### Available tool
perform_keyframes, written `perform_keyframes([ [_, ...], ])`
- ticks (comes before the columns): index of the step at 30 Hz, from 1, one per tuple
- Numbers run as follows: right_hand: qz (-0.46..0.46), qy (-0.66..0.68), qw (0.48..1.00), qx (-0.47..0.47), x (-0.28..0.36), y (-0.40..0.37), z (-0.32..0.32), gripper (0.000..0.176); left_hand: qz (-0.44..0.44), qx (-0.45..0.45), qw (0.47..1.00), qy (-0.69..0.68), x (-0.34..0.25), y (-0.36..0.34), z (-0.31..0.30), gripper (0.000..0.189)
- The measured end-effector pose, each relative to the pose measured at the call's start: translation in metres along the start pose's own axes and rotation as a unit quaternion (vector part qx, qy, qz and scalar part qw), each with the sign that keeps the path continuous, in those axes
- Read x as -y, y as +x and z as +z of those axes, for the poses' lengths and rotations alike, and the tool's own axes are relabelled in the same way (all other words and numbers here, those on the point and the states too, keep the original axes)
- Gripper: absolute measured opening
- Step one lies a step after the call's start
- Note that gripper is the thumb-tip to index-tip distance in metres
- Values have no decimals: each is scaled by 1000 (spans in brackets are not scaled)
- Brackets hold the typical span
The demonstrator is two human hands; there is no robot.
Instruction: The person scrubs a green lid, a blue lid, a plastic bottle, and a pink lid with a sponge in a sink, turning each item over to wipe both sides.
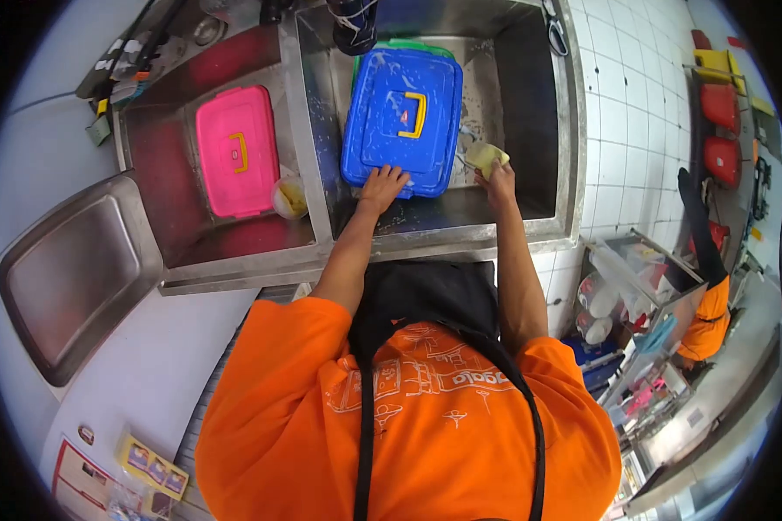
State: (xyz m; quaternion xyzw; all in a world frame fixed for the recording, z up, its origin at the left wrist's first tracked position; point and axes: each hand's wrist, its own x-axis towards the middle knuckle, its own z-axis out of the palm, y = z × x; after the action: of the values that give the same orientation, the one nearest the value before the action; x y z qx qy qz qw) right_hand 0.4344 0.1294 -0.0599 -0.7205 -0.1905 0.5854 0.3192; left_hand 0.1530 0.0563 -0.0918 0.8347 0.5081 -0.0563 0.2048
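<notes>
A blue lidded plastic box [382, 113] with a yellow handle [415, 115] sits in the right-hand sink basin, with white suds streaked over its lid. Part of something green [421, 45] shows behind its far edge. My left hand [382, 186] rests on the lid's near left corner, fingers laid out over the surface. To the right of the box, my right hand [498, 181] is closed around a pale yellow sponge [482, 156], apart from the lid. Some of the fingers of that hand are hidden by the sponge.
A pink lidded box [226, 165] and a round tub with something yellow [290, 198] lie in the left basin. A black-wrapped object [353, 26] hangs over the right basin. Scissors [555, 35] lie at the rim. A loaded rack [647, 278] and another person's orange sleeve [708, 317] are at right.
</notes>
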Motion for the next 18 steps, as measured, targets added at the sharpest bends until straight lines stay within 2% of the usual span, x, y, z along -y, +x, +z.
perform_keyframes([
  [2,12,-54,998,4,3,-15,12,31,-29,-11,999,25,0,2,15,28],
  [3,6,-146,989,28,-3,-12,13,31,-30,-4,999,19,-2,3,18,28],
  [4,1,-235,970,54,-5,-13,17,31,-72,48,996,4,-6,4,20,29],
  [6,7,-268,961,73,-31,0,20,32,-163,145,976,-22,-10,9,17,31],
  [8,-201,-464,860,66,-48,4,32,27,-246,161,943,-158,-17,14,-11,34],
  [9,-258,-432,861,69,-35,-16,46,27,-218,149,931,-251,-13,16,-26,35],
  [10,-312,-471,819,98,-50,-1,51,32,-190,132,912,-340,-3,15,-41,38],
  [11,-258,-477,833,108,-47,-7,64,37,-154,71,888,-428,4,7,-63,39],
  [12,-355,-428,828,76,-55,-7,77,36,-112,5,853,-509,11,-6,-92,39],
  [14,-433,-482,759,67,-63,-1,98,32,-110,9,742,-661,42,-37,-161,36],
  [15,-436,-480,757,80,-74,9,102,32,-151,-27,698,-700,67,-53,-183,32],
  [16,-381,-533,740,154,-93,25,102,32,-186,-64,649,-735,96,-70,-193,28],
  [17,-323,-583,711,224,-107,37,106,32,-247,-130,632,-723,129,-86,-190,26],
  [18,-330,-587,702,231,-113,40,111,32,-304,-196,609,-706,166,-98,-183,24],
])
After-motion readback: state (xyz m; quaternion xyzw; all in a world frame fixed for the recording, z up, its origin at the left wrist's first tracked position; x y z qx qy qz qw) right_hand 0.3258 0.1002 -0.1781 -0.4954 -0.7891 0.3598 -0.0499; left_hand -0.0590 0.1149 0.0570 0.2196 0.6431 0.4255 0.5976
